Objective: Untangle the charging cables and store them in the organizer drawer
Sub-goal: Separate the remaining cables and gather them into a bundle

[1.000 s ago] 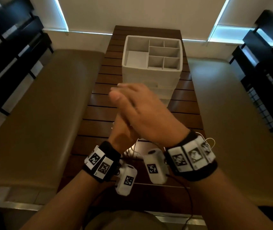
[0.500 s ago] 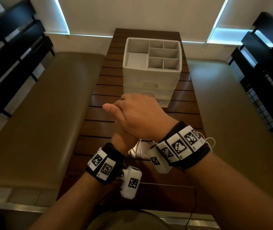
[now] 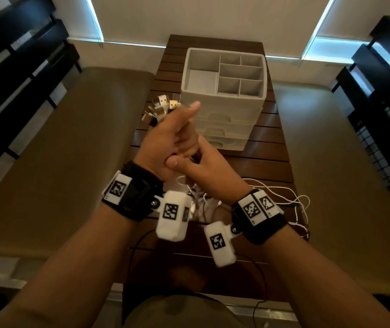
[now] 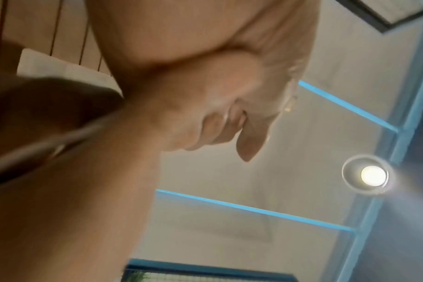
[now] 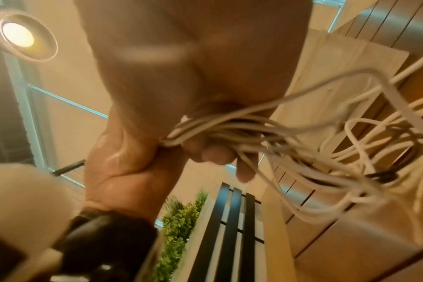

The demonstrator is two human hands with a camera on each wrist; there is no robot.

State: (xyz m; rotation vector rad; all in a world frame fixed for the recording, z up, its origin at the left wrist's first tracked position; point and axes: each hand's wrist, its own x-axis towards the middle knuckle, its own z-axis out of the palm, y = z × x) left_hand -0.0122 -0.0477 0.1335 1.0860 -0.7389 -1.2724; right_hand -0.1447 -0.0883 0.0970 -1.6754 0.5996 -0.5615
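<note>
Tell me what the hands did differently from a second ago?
The left hand rose from under the right one and now grips a bunch of cables, their USB plugs sticking up above the fist. The right hand dropped from on top to just below it and holds the same cables. The white organizer stayed put on the table, drawers shut.

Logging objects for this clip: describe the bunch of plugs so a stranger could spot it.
On the dark slatted wooden table, just left of the white plastic drawer organizer, the left hand is raised. Metal USB plugs fan from its fist, unlike the loose white cables lying near the right wrist.
</note>
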